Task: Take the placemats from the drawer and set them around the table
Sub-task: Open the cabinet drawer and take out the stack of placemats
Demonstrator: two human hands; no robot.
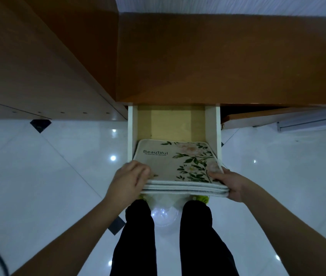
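Observation:
A stack of beige placemats (170,162), printed with green leaves, pale flowers and the word "Beautiful", lies over the front of an open white-sided drawer (212,124). My left hand (130,180) grips the stack's near left corner, fingers curled over the top. My right hand (229,184) holds the near right corner, thumb on top and fingers underneath. The near edge shows several layered mats. The drawer's pale wooden bottom is bare behind the stack.
The drawer juts from a brown wooden cabinet (218,56), with a taller brown unit (38,66) to the left. Glossy white floor tiles (58,166) spread on both sides. My legs in black trousers (138,236) stand just before the drawer.

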